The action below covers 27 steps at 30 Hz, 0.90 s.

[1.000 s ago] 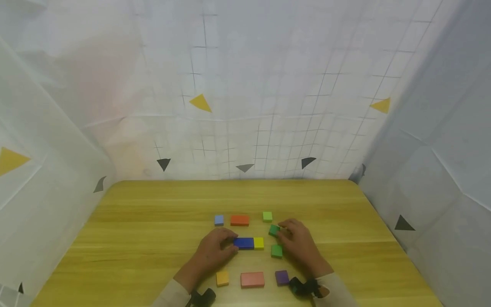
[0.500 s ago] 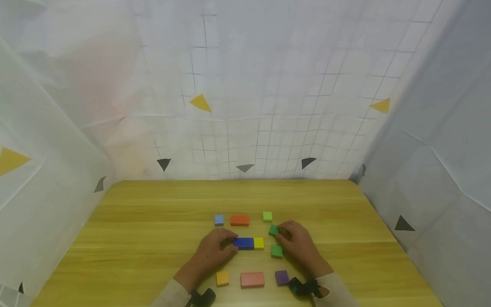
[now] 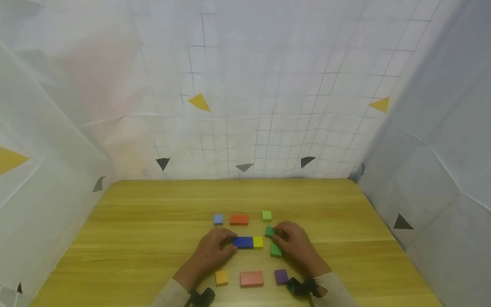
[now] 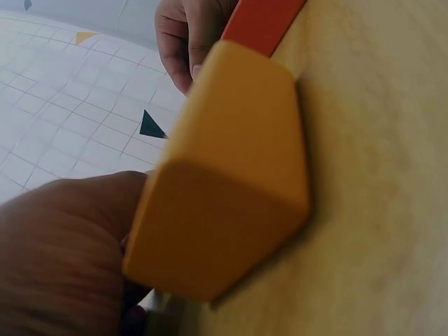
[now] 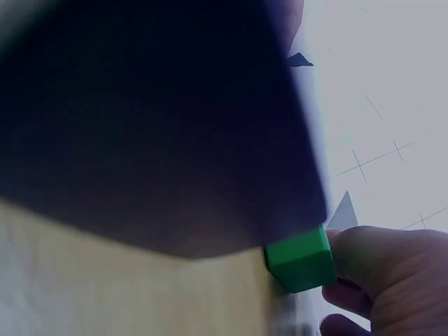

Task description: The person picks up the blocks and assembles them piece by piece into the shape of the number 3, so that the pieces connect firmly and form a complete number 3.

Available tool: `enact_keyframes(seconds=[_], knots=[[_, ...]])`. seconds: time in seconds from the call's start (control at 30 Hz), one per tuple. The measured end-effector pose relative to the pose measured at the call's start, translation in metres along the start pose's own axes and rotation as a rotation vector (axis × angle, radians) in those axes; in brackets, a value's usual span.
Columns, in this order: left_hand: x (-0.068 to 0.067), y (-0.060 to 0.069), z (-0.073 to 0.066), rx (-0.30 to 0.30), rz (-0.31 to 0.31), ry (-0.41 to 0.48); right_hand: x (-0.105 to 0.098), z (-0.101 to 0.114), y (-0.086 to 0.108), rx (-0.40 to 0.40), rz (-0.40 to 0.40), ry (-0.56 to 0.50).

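Note:
Near the middle of the table, a long blue block (image 3: 243,243) lies end to end with a yellow block (image 3: 258,243). The finger and thumb of my left hand (image 3: 212,251) pinch the blue block at its left end. Right of the yellow block, my right hand (image 3: 297,245) holds a small, slightly turned dark green block (image 3: 270,231) between finger and thumb. A second green block (image 3: 275,250) lies just below that hand's thumb. In the right wrist view a green block (image 5: 302,262) shows beside the fingers, partly hidden by a large dark block (image 5: 161,133) close to the camera.
Behind the hands lie a light blue block (image 3: 218,220), a red block (image 3: 239,220) and a lime block (image 3: 267,216). Closer in are an orange-yellow block (image 3: 221,277), a pink block (image 3: 251,279) and a purple block (image 3: 281,276). White sheeting (image 3: 245,85) rises behind the table.
My right hand has shifted slightly left, bringing the dark green block nearer to the yellow one. My left hand and the blue block have stayed in place.

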<state>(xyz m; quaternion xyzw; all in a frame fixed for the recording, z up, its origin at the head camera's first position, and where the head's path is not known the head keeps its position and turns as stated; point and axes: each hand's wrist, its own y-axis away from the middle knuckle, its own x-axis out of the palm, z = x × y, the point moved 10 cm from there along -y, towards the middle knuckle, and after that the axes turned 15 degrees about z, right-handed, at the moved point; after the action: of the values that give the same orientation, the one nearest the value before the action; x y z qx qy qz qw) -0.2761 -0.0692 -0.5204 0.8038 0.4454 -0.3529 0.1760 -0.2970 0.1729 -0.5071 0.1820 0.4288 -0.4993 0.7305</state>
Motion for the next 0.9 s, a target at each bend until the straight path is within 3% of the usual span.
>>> enact_keyframes(seconds=[0.57, 0.9], knots=[[0.001, -0.003, 0.002, -0.018, -0.004, -0.031, 0.005, 0.010, -0.003, -0.058, 0.008, 0.017], [0.003, -0.004, 0.007, 0.002, -0.015, -0.041, 0.008, 0.014, -0.006, -0.072, 0.020, 0.039]])
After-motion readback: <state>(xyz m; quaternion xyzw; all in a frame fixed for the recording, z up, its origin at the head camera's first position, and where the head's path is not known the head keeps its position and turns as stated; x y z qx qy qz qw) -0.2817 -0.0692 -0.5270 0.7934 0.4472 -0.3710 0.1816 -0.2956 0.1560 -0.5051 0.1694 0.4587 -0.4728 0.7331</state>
